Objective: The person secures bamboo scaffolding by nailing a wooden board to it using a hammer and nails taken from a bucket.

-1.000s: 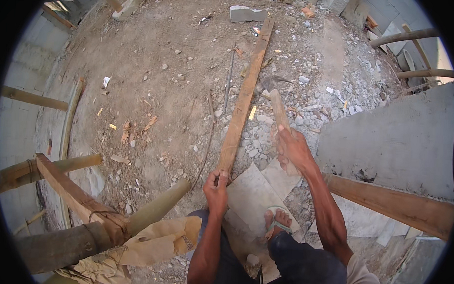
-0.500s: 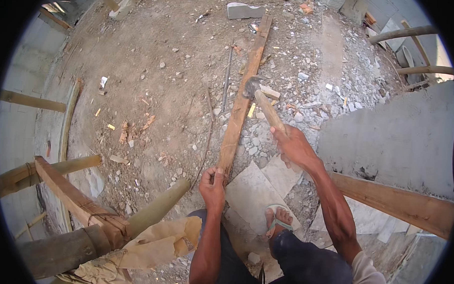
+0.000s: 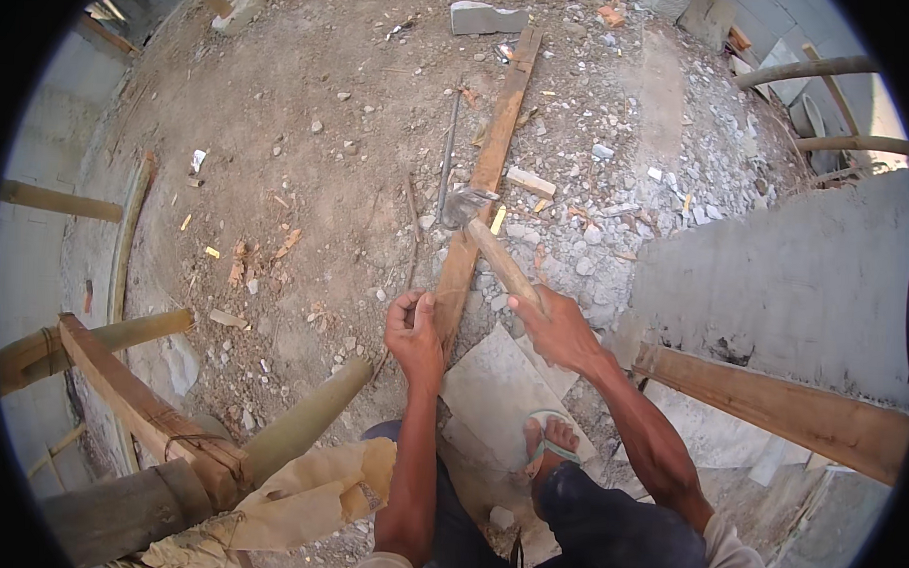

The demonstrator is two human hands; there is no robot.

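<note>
A hammer with a dark metal head and a wooden handle [image 3: 503, 261] is in my right hand [image 3: 561, 336], its fingers wrapped round the handle. The hammer head [image 3: 467, 206] is over the middle of a long brown wooden board [image 3: 497, 150] that stretches away from me across the ground. My left hand [image 3: 414, 330] is beside the board's near part, fingers curled and thumb pressed to them. Whatever the left fingers may pinch is too small or hidden to make out. The board's near end is partly hidden by my left hand and wrist.
A thin metal bar [image 3: 447, 149] lies left of the board, with a grey block [image 3: 487, 20] at its far end. Tied timbers and a bamboo pole [image 3: 305, 419] stand at my left. At right are a grey wall [image 3: 775, 285] and a wooden beam [image 3: 770, 410]. Broken tiles [image 3: 501, 386] lie by my foot.
My left hand has moved off the board's near end, forward and slightly left. My right hand has drawn the hammer left and nearer to me, and its head has turned.
</note>
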